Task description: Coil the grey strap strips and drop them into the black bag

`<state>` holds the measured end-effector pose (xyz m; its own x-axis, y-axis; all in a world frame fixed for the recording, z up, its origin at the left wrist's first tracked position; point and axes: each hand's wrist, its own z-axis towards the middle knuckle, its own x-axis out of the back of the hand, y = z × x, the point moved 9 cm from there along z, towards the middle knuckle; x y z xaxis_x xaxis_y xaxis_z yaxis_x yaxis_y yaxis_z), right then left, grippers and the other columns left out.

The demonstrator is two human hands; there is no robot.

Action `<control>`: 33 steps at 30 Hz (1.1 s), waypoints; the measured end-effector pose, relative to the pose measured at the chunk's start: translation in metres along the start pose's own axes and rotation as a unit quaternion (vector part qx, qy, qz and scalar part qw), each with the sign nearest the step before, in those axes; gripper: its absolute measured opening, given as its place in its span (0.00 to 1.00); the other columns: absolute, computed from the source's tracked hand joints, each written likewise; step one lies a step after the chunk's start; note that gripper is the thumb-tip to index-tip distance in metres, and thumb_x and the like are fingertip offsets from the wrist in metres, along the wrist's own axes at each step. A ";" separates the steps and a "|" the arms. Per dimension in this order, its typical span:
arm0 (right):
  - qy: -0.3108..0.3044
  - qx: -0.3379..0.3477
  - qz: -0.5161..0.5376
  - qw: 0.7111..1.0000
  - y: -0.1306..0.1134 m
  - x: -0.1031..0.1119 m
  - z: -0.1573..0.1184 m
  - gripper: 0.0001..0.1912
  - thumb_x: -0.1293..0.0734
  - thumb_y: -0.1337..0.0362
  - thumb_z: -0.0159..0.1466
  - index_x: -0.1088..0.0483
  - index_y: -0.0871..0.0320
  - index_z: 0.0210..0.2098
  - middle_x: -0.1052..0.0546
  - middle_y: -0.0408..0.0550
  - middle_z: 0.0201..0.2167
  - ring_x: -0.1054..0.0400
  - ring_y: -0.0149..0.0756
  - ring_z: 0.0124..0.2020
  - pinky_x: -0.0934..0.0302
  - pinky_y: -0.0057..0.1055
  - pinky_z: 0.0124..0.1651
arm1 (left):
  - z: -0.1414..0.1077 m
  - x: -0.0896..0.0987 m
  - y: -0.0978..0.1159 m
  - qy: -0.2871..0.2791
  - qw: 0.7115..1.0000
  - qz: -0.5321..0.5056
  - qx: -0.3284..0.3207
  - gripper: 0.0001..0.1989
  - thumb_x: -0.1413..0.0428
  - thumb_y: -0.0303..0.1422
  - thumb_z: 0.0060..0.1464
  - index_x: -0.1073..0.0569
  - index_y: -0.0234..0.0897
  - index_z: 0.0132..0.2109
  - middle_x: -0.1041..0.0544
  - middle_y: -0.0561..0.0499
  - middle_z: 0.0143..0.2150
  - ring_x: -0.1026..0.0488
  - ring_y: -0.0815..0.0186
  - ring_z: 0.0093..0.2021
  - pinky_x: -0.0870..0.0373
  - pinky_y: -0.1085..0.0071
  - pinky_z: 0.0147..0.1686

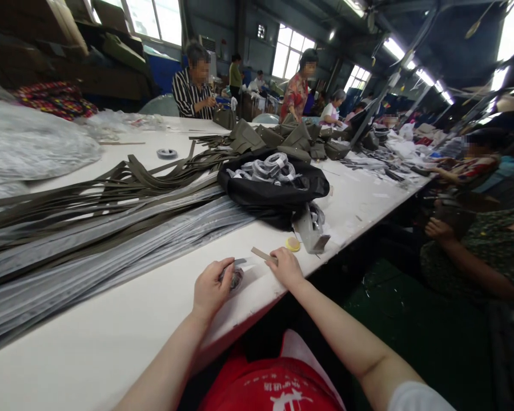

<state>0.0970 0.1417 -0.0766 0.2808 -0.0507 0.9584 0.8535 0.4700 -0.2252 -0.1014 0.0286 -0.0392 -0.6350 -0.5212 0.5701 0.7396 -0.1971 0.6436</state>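
Observation:
Near the front edge of the white table, my left hand point(213, 287) is closed round a small, dark, shiny rounded bundle point(237, 278) whose kind I cannot make out. A thin grey strip end point(240, 261) sticks out past its fingertips. My right hand point(286, 269), to the right of it, pinches a short flat brown strip point(262, 254) that points left. Just beyond the right hand lie a yellow-rimmed round disc point(292, 244) and a grey tape dispenser point(312, 231).
Long olive straps point(89, 194) and pale wrapped strips point(154, 234) stretch across the table point(89, 354) on the left. A black bag point(265, 200) holds several coiled bands point(274, 167). Olive pieces point(278, 137) are heaped behind. Co-workers sit across and at right.

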 end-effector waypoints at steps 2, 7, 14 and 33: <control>-0.008 -0.012 -0.008 1.000 0.001 0.001 0.002 0.09 0.33 0.62 0.63 0.28 0.59 0.41 0.27 0.51 0.38 0.33 0.39 0.42 0.41 0.33 0.46 | 0.000 0.000 0.000 0.003 1.000 0.001 -0.003 0.14 0.51 0.39 0.61 0.25 0.38 0.46 0.22 0.49 0.35 0.25 0.64 0.35 0.31 0.70 0.38; -0.043 -0.008 -0.025 0.999 0.000 0.005 0.008 0.06 0.34 0.62 0.64 0.27 0.57 0.39 0.26 0.49 0.38 0.32 0.37 0.42 0.42 0.29 0.43 | -0.001 -0.001 0.001 -0.002 1.000 0.004 -0.009 0.14 0.52 0.38 0.61 0.25 0.38 0.46 0.22 0.49 0.35 0.25 0.64 0.36 0.31 0.70 0.38; -0.058 -0.029 -0.086 0.994 0.007 0.020 0.032 0.12 0.37 0.57 0.66 0.27 0.58 0.39 0.24 0.50 0.38 0.29 0.37 0.40 0.40 0.29 0.43 | -0.001 0.000 0.002 -0.006 1.000 0.008 -0.011 0.15 0.53 0.40 0.62 0.26 0.39 0.46 0.22 0.50 0.34 0.26 0.64 0.35 0.30 0.69 0.37; -0.078 -0.134 -0.201 0.967 0.059 0.081 0.082 0.11 0.35 0.63 0.66 0.28 0.66 0.41 0.24 0.57 0.39 0.27 0.42 0.40 0.33 0.38 0.42 | -0.002 0.001 0.006 0.001 1.000 0.007 -0.027 0.13 0.52 0.37 0.62 0.26 0.40 0.46 0.23 0.51 0.32 0.25 0.65 0.33 0.30 0.71 0.34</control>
<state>0.1342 0.2380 0.0017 -0.1498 -0.0390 0.9879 0.9689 0.1932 0.1545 -0.0972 0.0253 -0.0353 -0.6244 -0.5260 0.5775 0.7592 -0.2349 0.6070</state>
